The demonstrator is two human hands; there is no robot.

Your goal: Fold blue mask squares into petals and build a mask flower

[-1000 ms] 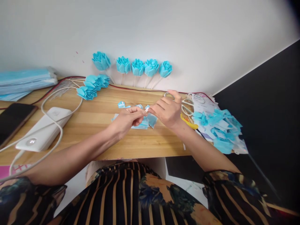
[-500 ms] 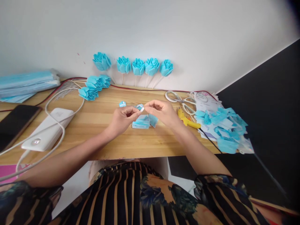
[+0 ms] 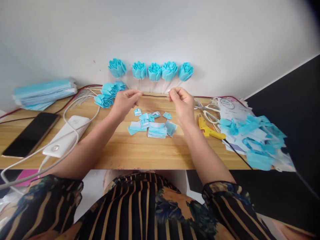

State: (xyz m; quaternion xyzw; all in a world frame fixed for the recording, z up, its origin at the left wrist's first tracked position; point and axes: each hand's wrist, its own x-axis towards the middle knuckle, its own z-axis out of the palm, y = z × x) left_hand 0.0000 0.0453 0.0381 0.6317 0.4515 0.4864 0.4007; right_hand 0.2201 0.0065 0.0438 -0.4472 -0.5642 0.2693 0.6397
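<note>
My left hand point(image 3: 127, 101) is raised over the table with thumb and forefinger pinched; anything between them is too small to make out. Opposite it, my right hand point(image 3: 182, 101) is also pinched, with a tiny pale bit at its fingertips that I cannot name. A wide gap separates the two hands. Below them lie small folded blue pieces point(image 3: 155, 114), some bearing white strips. A stack of blue-and-white squares point(image 3: 157, 130) sits nearer me, with a loose blue square point(image 3: 171, 128) at its right.
Blue flowers on sticks point(image 3: 154, 71) lean against the wall; more flowers point(image 3: 103, 100) lie left. A yellow glue gun point(image 3: 210, 131), scissors point(image 3: 211, 115) and blue scraps point(image 3: 262, 143) are right. Left are a phone point(image 3: 31, 135), a white power bank point(image 3: 66, 136) with cable, and a blue stack point(image 3: 45, 93).
My hands have moved up and apart from where they met over the small pieces, uncovering these. The small white strip at my fingertips no longer shows clearly. The view has shifted slightly.
</note>
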